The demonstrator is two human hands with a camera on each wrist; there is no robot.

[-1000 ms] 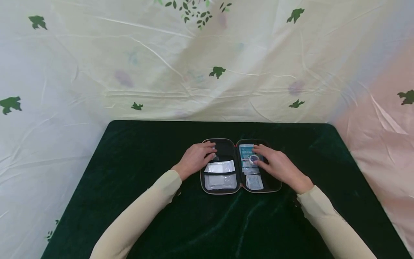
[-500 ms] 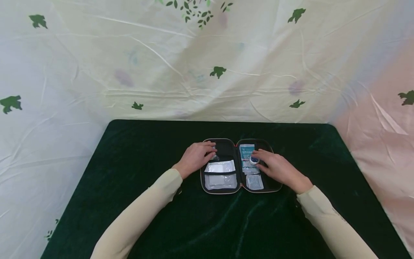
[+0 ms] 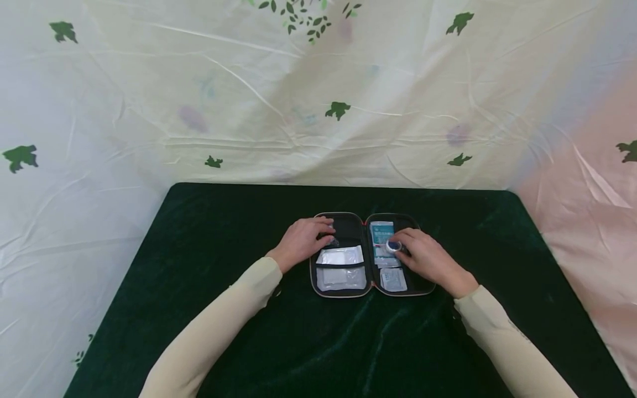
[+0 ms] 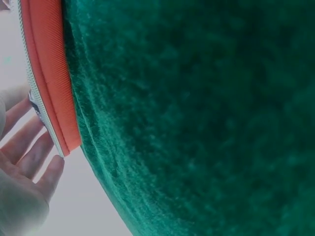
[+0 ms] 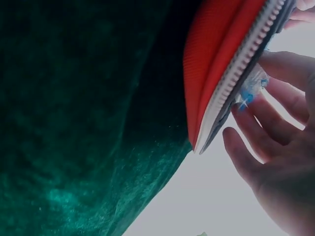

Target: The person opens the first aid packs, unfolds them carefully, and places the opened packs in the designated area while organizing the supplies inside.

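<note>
A zippered first-aid case (image 3: 371, 260) lies unfolded on the table, black inside and orange-red outside. My right hand (image 3: 430, 257) is over its right half and pinches a small roll of tape (image 3: 393, 246), white-rimmed with a dark blue centre. Beneath the roll lies a blue-and-white packet (image 3: 382, 231), with a small white sachet (image 3: 393, 279) below it. My left hand (image 3: 300, 241) rests over the left half's upper left rim, fingers loosely extended, close to a clear plastic item (image 3: 333, 242) partly hidden by the thumb. The left wrist view shows the fingers (image 4: 34, 155) by the zip edge.
White packets (image 3: 340, 256) and a clear-wrapped packet (image 3: 340, 278) sit under a black strap in the left half. Dark green velvet covers the table (image 3: 239, 221). Pale patterned cloth (image 3: 249, 110) hangs behind and along both sides.
My right fingers have closed on the roll of tape and tilted it, so its dark blue centre shows more. The left hand has stayed on the case's rim.
</note>
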